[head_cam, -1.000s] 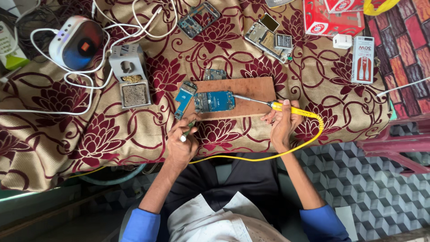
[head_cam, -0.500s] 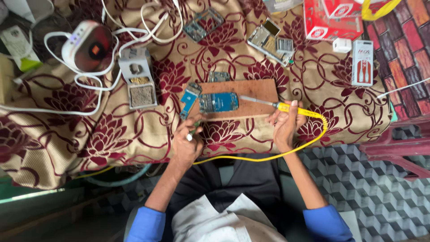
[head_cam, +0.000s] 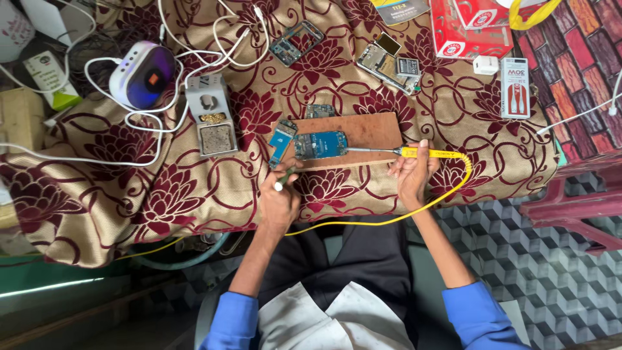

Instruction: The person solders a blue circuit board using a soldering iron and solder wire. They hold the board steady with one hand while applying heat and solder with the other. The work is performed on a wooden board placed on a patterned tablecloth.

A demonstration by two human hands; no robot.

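Blue board [head_cam: 321, 144] lies flat on a wooden block [head_cam: 363, 133], which shields the cloth [head_cam: 162, 188] from heat. Right hand [head_cam: 410, 174] grips the yellow iron [head_cam: 424, 153], tip at the board's edge. Left hand [head_cam: 280, 198] pinches a thin tool [head_cam: 283, 178] just below.

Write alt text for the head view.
Seen from above, a person's right hand holds a yellow soldering iron to a blue circuit board on a wooden board, while the left hand holds a small tool beside it, over a floral cloth.
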